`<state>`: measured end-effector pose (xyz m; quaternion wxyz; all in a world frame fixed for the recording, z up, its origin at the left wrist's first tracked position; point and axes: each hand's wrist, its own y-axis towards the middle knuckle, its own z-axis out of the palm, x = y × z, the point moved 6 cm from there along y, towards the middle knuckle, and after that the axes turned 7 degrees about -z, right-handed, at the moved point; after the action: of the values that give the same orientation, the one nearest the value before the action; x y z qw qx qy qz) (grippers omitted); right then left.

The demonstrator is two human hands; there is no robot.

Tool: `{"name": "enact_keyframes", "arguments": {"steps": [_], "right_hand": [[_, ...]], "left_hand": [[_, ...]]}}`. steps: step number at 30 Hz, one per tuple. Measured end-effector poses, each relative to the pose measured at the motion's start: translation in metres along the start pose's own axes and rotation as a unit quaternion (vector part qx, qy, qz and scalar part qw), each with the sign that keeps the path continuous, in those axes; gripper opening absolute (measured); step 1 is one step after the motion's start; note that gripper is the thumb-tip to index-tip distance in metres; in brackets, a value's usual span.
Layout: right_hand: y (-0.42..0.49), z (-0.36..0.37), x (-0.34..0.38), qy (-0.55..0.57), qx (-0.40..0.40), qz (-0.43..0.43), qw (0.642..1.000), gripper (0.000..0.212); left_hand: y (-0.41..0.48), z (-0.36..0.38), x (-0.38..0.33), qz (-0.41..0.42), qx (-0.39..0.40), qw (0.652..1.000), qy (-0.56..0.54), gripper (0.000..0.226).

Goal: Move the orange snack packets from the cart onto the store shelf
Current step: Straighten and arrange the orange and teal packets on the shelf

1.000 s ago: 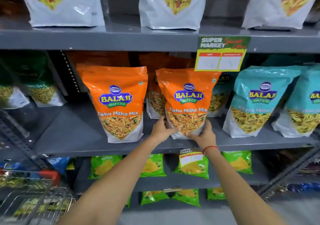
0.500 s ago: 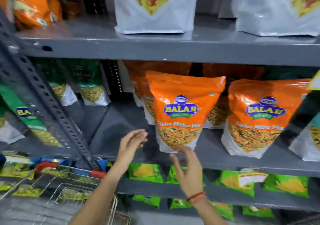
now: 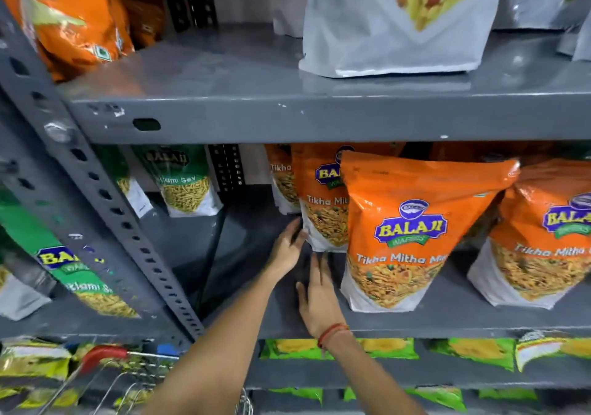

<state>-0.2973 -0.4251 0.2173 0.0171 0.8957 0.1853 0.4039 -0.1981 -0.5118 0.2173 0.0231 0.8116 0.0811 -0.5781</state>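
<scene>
Several orange Tikha Mitha Mix packets stand upright on the grey middle shelf [image 3: 447, 315]. One front packet [image 3: 396, 232] stands near the shelf edge, with a second one [image 3: 543, 238] to its right. Behind and to the left stands a rear orange packet [image 3: 323, 203]. My left hand [image 3: 287, 248] has its fingers apart, fingertips against that rear packet's lower left corner. My right hand [image 3: 319, 293] lies flat on the shelf, fingers pointing at the rear packet's base, just left of the front packet. The wire cart [image 3: 105, 379] with a red handle is at the bottom left.
A slanted grey perforated post [image 3: 105, 210] crosses the left side, with green sev packets [image 3: 185, 181] behind it. On the upper shelf [image 3: 319, 117] stand a white bag [image 3: 393, 31] and an orange bag [image 3: 73, 21]. Green packets [image 3: 473, 354] fill the lower shelf.
Both hands let go of the front orange packet, pulled back, then reached in left of it toward the rear packet. The view swung left and closer.
</scene>
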Motion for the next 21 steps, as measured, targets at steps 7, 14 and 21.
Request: {"name": "enact_keyframes", "arguments": {"steps": [7, 14, 21], "right_hand": [[0.004, -0.003, 0.003, 0.023, -0.025, 0.025, 0.999, 0.062], [0.010, -0.008, -0.001, 0.028, -0.040, 0.036, 0.998, 0.061], [0.009, -0.005, -0.003, 0.029, -0.034, 0.036, 0.998, 0.063]], "left_hand": [[0.003, -0.007, -0.002, 0.022, -0.019, 0.998, -0.050, 0.010], [0.002, -0.013, -0.020, 0.010, 0.038, 0.996, -0.076, 0.035], [0.002, -0.017, -0.025, 0.039, -0.062, 0.997, -0.036, 0.014]]}}
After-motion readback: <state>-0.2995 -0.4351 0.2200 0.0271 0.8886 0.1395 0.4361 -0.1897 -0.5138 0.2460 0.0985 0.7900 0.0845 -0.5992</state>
